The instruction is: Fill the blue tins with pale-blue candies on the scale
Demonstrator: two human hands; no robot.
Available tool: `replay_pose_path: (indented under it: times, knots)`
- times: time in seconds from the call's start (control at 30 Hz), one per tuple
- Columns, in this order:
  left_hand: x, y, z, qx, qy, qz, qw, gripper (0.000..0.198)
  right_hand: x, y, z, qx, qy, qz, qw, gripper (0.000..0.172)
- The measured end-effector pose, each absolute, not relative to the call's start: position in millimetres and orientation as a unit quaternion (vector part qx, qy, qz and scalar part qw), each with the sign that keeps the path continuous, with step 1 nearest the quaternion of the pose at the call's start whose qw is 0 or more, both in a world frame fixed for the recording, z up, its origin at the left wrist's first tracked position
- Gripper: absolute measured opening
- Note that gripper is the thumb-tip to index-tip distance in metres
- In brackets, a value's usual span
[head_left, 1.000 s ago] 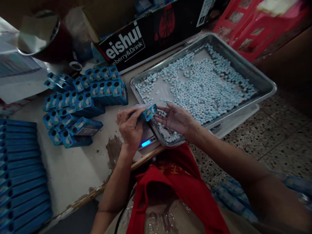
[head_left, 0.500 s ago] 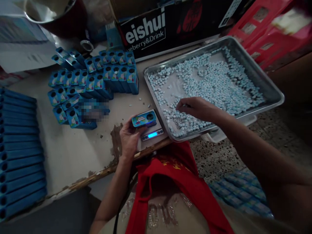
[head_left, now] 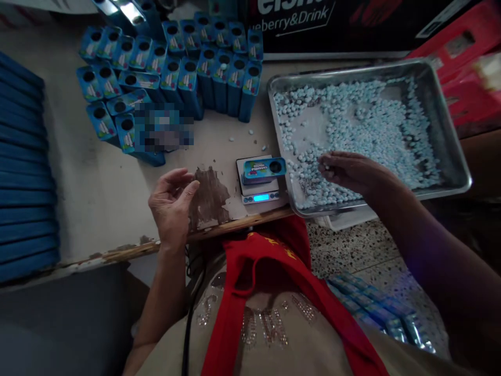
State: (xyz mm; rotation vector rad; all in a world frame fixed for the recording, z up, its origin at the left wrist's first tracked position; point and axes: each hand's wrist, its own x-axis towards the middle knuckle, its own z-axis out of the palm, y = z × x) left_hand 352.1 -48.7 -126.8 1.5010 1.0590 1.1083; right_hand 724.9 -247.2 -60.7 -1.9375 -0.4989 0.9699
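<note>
A blue candy tin (head_left: 260, 171) with a dark round opening lies on a small digital scale (head_left: 261, 197) whose display glows blue. My left hand (head_left: 172, 201) is off to the left of it, over the table, thumb and fingers apart with nothing in them. Over the left part of a metal tray (head_left: 464, 156), my right hand (head_left: 350, 169) has its fingers pinched together, with pale candies showing at the fingertips. Many small pale-blue candies (head_left: 376, 125) are spread through the tray.
Several upright blue tins (head_left: 229, 78) stand in rows at the back of the table. A stack of blue tins (head_left: 27, 183) lines the left side. Behind the tray are a black carton (head_left: 352, 31) and a red crate (head_left: 462, 47). Blue packs (head_left: 376, 308) lie on the floor.
My left hand has let go of the tin on the scale and drawn away to the left. My right hand stays over the tray, its fingers pinched. The view has shifted.
</note>
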Motion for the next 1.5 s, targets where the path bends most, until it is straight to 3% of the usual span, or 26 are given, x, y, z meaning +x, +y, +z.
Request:
replay_pose_path:
  times: [0.17, 0.37, 0.57, 0.77, 0.83, 0.93, 1.17, 1.33, 1.5]
  knots:
    - [350.7, -48.0, -130.9, 0.624, 0.424, 0.428, 0.498, 0.04, 710.9, -242.6, -47.6, -0.719, -0.016, 0.465, 0.516, 0.034]
    - [357.2, -45.2, -131.6, 0.637, 0.421, 0.408, 0.501, 0.044, 709.7, -245.1, -46.1, -0.733, -0.103, 0.479, 0.472, 0.024]
    - [371.3, -58.5, -131.4, 0.65, 0.388, 0.371, 0.537, 0.046, 704.1, -242.6, -47.4, -0.731, -0.14, 0.482, 0.463, 0.031]
    - [381.0, -67.3, -130.0, 0.675, 0.379, 0.341, 0.534, 0.046, 698.6, -239.6, -54.3, -0.677, -0.09, 0.51, 0.523, 0.007]
    - [383.7, -67.9, -126.9, 0.689, 0.359, 0.333, 0.534, 0.049, 696.9, -238.5, -50.4, -0.664, -0.094, 0.528, 0.521, 0.009]
    - [392.6, -67.5, -118.6, 0.721, 0.316, 0.323, 0.525, 0.053, 694.5, -233.1, -39.3, -0.658, -0.138, 0.54, 0.506, 0.005]
    - [434.2, -65.7, -102.0, 0.828, 0.22, 0.293, 0.424, 0.069, 685.8, -212.7, -15.5, -0.664, -0.265, 0.492, 0.497, 0.016]
    - [440.0, -68.4, -107.2, 0.835, 0.201, 0.287, 0.424, 0.071, 671.3, -193.0, -4.9, -0.681, -0.375, 0.462, 0.426, 0.004]
    - [425.5, -69.3, -107.0, 0.833, 0.2, 0.288, 0.427, 0.074, 665.0, -184.1, -3.1, -0.662, -0.48, 0.427, 0.386, 0.008]
